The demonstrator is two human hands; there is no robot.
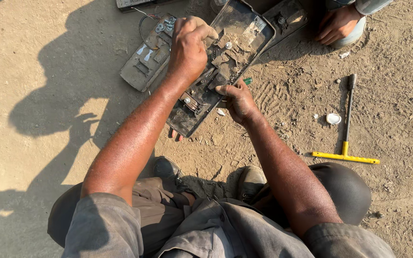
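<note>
Plainly, the tray (225, 62), a long dusty dark casing crowded with small metal parts, lies tilted on the sandy ground (39, 143) and serves as landmark. Left of the tray sits a flat grey panel (145, 64) with wires and bolts at its top. Over the tray's left edge the left hand (190, 45) is clenched into a fist, seemingly gripping something inside; what it holds I cannot tell. At the tray's lower right edge the right hand (237, 101) pinches the rim, steadying it, with a green tip (248, 81) showing just beside it. Right of the tray, well apart, lies a yellow T-wrench (346, 138), a white cap (333, 118) near it. Another person's hand (338, 24) rests beyond the tray's upper right. The tray looks stiff, moderately heavy, gritty rather than slippery; its rims seem the best hold.
</note>
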